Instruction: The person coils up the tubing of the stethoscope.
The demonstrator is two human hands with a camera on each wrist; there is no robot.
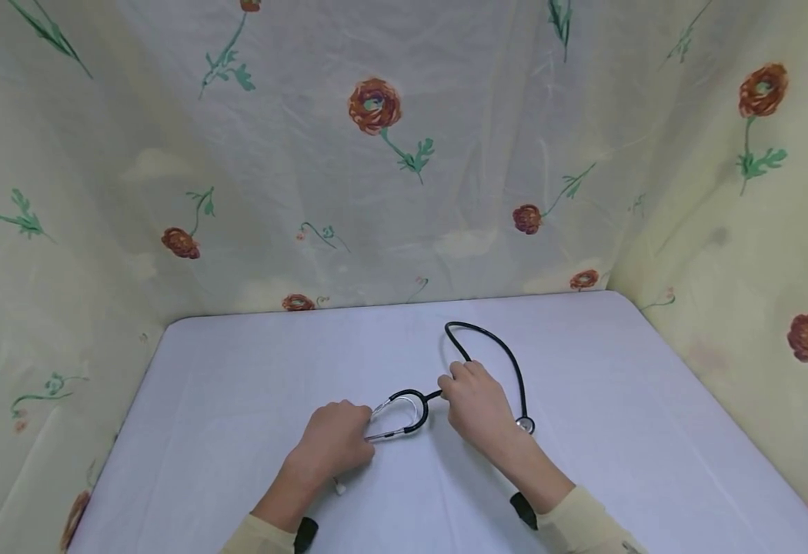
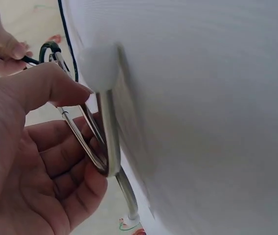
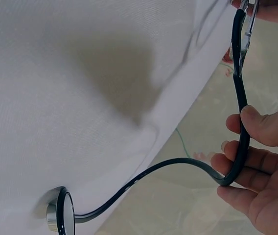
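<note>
A stethoscope (image 1: pixel 519 377) with black tubing stretches between both hands over the white table. My left hand (image 1: pixel 335 438) pinches its metal ear tubes (image 2: pixel 110 132) between thumb and fingers; a white eartip (image 2: pixel 100 66) sticks out past the thumb in the left wrist view. Further right, my right hand (image 1: pixel 476 404) grips the black tube (image 3: pixel 242 132) just below the Y-shaped fork, thumb on one side and fingers curled round the other. From there the tubing loops away and back to the round metal chest piece (image 3: pixel 66 215), which rests on the table beside the right wrist.
The white-covered table (image 1: pixel 238 369) has rounded far corners. Flower-printed curtains (image 1: pixel 445 231) hang close behind it and along both sides. Dark bands (image 1: pixel 524 510) sit at the wrists by the sleeve cuffs.
</note>
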